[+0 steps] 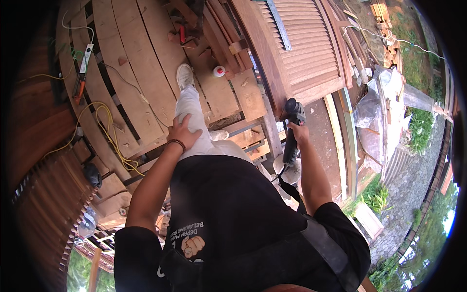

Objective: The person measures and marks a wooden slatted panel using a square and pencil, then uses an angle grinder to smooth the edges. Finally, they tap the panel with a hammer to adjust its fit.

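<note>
My right hand (298,132) is wrapped round a black angle grinder (290,150), its head and disc turned toward the near corner of a brown louvred wooden panel (311,61). The disc seems to be at the edge of the panel's frame; whether it touches cannot be made out. A cord hangs from the grinder's rear end. On my light trousers, at the thigh, my left hand (183,135) lies flat with its fingers spread, holding nothing. A steel ruler (278,25) lies across the far part of the panel.
A white bottle with a red cap (219,71) stands by stacked wooden strips (221,36) on the plank platform (146,53), which has gaps between boards. Left are a power strip (87,57) and a looped yellow cord (113,138). Plastic sheeting (377,114) lies at the right.
</note>
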`<state>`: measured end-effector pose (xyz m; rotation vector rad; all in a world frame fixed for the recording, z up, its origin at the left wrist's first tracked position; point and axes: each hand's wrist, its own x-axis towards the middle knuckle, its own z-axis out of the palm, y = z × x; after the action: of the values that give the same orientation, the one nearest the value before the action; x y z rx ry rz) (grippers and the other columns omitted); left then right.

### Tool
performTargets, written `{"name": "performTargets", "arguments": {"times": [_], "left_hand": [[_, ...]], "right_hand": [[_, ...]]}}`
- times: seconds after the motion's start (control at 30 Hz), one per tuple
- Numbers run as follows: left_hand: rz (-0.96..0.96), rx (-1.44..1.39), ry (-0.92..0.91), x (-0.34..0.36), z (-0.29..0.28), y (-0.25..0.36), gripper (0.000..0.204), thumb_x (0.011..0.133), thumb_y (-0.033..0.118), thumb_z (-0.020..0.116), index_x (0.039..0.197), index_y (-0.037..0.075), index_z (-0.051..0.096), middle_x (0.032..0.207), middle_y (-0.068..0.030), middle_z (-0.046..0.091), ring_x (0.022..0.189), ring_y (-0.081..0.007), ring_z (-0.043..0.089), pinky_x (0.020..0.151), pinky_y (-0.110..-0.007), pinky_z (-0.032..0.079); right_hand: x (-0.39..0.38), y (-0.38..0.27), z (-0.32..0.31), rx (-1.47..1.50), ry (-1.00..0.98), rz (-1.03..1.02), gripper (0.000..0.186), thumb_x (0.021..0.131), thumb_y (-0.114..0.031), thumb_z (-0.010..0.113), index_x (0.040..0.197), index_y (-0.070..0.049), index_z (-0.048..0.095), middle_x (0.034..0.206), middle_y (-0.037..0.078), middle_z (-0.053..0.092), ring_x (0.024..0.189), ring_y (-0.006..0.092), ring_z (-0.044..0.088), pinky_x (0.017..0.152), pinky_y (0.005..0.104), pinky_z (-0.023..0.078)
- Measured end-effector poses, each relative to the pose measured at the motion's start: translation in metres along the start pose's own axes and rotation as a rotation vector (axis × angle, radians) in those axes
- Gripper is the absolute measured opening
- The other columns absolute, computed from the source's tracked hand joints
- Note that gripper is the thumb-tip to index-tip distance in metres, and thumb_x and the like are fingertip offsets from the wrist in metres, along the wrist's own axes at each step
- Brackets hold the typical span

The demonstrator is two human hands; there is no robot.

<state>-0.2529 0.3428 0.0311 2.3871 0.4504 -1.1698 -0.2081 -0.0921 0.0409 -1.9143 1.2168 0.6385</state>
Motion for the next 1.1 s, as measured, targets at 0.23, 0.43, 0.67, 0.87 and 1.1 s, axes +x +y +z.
{"name": "performTargets", "arguments": {"times": [0.23,0.43,0.67,0.87,1.1], "left_hand": [[0.004,-0.027,0.009,0.002,0.001,0.0,0.082,0.077,0.056,0.064,0.148,0.029,0.034,0.154,-0.0124,0.024,0.132,-0.0429,0.039,0.109,-0.046,0.039],[0.013,-0.032,0.016,0.002,-0.001,-0.001,0.082,0.077,0.055,0.065,0.148,0.028,0.035,0.154,-0.0126,0.025,0.131,-0.0431,0.039,0.109,-0.046,0.039],[0.042,-0.047,0.027,0.006,-0.003,-0.002,0.082,0.077,0.054,0.066,0.147,0.027,0.035,0.154,-0.0158,0.025,0.13,-0.0429,0.041,0.109,-0.046,0.038],[0.032,-0.041,0.065,0.005,-0.004,-0.007,0.081,0.077,0.053,0.067,0.147,0.025,0.037,0.151,-0.0198,0.028,0.13,-0.0448,0.041,0.109,-0.046,0.037],[0.044,-0.001,0.064,0.004,-0.003,0.003,0.08,0.077,0.054,0.067,0.146,0.022,0.039,0.148,-0.0224,0.034,0.131,-0.0435,0.042,0.109,-0.044,0.037]], "right_hand": [[-0.003,0.044,-0.003,-0.232,0.019,0.046,0.045,0.065,-0.033,0.076,0.09,0.004,0.069,0.084,0.014,0.069,0.073,0.0261,0.067,0.068,0.0374,0.052],[0.0,0.053,-0.001,-0.182,-0.006,0.044,0.046,0.066,-0.033,0.076,0.09,0.005,0.069,0.084,0.014,0.069,0.073,0.0262,0.066,0.069,0.0376,0.052],[0.029,0.024,-0.005,-0.074,0.033,-0.026,0.028,0.071,-0.02,0.074,0.08,0.005,0.063,0.069,0.014,0.062,0.055,0.0241,0.063,0.05,0.0383,0.052],[-0.017,0.018,0.006,-0.174,0.003,0.004,0.051,0.063,-0.034,0.079,0.088,0.009,0.067,0.083,0.016,0.067,0.069,0.0263,0.065,0.065,0.0385,0.052],[-0.027,0.074,0.006,-0.212,0.006,0.037,0.054,0.063,-0.035,0.079,0.091,0.01,0.068,0.087,0.018,0.068,0.074,0.0283,0.066,0.068,0.0376,0.052]]}}
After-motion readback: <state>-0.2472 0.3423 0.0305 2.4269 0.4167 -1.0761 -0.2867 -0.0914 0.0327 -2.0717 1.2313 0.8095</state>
